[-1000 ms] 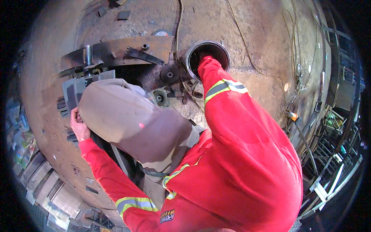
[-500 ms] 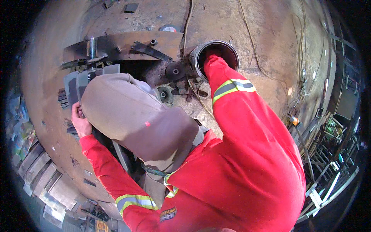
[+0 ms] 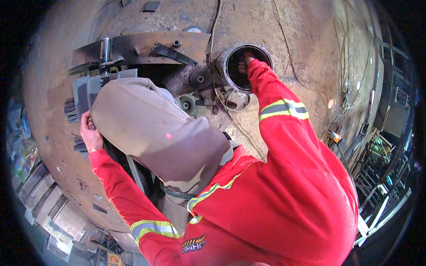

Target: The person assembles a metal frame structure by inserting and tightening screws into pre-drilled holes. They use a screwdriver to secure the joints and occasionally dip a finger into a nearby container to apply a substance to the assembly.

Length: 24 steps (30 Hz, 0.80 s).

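Note:
My right hand (image 3: pixel 246 63) is inside a round metal bucket (image 3: pixel 225 74) with a dark interior. Its fingers look curled together, and whatever they hold is lost in the shade. My left hand (image 3: pixel 92 134) rests low beside my bent knee (image 3: pixel 128 99), fingers curled inward with the tips partly hidden by the trouser leg. What it grips, if anything, does not show. Just past it lie grey flat metal plates (image 3: pixel 82 95), fanned over one another beneath an upright steel rod (image 3: pixel 106 51). A small stack of thin dark plates (image 3: pixel 71 110) sits beside them.
A curved rusty plate (image 3: pixel 124 46) carries a dark flat bar (image 3: pixel 173 54) and a small ring (image 3: pixel 177 43). Near the bucket are a black disc (image 3: pixel 200 79) and a round grey fitting (image 3: pixel 187 104). A cable (image 3: pixel 237 125) runs past the bucket. Metal scrap (image 3: pixel 381 186) lies far right.
My right hand has risen within the bucket, so its fingers now show, and the right sleeve has shifted right. The left hand stays nearly in place beside the knee.

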{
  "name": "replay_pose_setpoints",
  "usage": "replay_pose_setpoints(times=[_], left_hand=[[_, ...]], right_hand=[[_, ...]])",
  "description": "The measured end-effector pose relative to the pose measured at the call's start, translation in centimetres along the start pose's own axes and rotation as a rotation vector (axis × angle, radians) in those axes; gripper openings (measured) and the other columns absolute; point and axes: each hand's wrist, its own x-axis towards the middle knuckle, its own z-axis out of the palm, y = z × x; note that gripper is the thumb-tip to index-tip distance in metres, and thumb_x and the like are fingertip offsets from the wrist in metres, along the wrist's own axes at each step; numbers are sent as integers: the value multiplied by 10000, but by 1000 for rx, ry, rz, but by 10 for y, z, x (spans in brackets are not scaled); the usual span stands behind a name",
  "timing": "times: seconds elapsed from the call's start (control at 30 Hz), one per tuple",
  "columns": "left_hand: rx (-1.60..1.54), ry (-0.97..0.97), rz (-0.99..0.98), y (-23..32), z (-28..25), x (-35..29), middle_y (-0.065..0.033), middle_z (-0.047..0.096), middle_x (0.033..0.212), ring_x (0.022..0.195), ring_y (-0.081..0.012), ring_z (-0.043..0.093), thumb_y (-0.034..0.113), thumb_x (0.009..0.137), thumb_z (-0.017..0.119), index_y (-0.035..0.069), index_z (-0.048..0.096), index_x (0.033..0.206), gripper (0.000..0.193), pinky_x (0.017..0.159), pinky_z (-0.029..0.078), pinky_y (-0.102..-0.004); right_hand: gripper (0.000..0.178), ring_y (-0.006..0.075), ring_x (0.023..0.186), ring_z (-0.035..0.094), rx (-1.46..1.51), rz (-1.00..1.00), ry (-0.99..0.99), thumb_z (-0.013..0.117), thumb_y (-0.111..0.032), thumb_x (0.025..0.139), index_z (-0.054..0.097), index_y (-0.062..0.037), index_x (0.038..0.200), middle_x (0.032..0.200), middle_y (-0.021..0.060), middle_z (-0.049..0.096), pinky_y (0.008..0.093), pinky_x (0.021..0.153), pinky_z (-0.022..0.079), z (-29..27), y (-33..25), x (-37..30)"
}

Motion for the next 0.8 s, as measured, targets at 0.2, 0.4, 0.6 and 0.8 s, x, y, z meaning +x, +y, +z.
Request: replay_pose_setpoints(times=[0.2,0.4,0.6,0.8], left_hand=[[44,15,-21,3,-2,-3,9,572,959,893,-91,532,34,759,697,49,539,1086,363,824,415,-230],[32,30,-49,12,3,-1,4,573,957,890,-82,523,37,757,692,54,545,1069,345,811,414,-220],[215,71,29,29,6,-2,-33,588,970,913,-143,534,102,740,705,26,557,1028,333,856,427,-279],[84,77,-55,12,1,-1,-33,597,998,942,-143,541,109,741,702,21,567,1042,342,876,424,-275]], right_hand=[[280,172,478,367,120,170,-288,536,-290,929,415,-154,716,587,14,382,304,431,312,5,-5,-21],[194,169,541,427,-87,-153,39,570,-197,892,452,-136,751,595,22,401,304,477,350,9,-6,-29],[185,169,550,439,-646,-268,171,570,-191,889,457,-131,756,607,24,416,305,485,363,21,13,-18],[175,170,559,451,-904,-258,177,571,-185,886,463,-127,761,619,26,430,307,493,377,29,31,-18]])
